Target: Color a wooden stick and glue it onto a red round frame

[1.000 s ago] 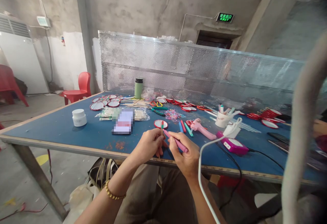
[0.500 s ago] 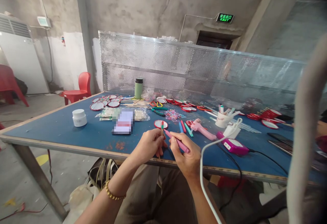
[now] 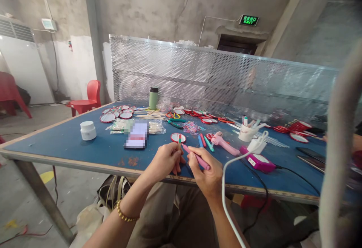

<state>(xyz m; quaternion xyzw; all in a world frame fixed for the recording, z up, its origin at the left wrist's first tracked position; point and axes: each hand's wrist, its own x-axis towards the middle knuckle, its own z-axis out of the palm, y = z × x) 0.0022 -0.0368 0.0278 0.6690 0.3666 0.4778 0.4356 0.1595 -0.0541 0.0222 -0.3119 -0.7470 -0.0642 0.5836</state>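
My left hand (image 3: 164,160) is closed around a thin wooden stick (image 3: 179,141) whose upper end is coloured red and green; it stands upright at the near edge of the blue table (image 3: 70,142). My right hand (image 3: 207,171) grips a pink marker (image 3: 196,156) like a pen, its tip touching the stick. Just behind the stick lies a round red-rimmed disc (image 3: 178,137). Loose markers (image 3: 205,141) in blue, red and green lie beside it.
On the table are a white jar (image 3: 87,130), a green bottle (image 3: 153,97), a pink glue gun (image 3: 224,143), a magenta box (image 3: 259,161) with white cable (image 3: 226,187), a cup of pens (image 3: 246,131), several red-rimmed discs (image 3: 115,113), and bagged sticks (image 3: 154,126). Another person's arm (image 3: 356,142) shows at right.
Both hands stay in nearly the same place. The right hand with the marker has shifted slightly along the stick. The head has turned a little.
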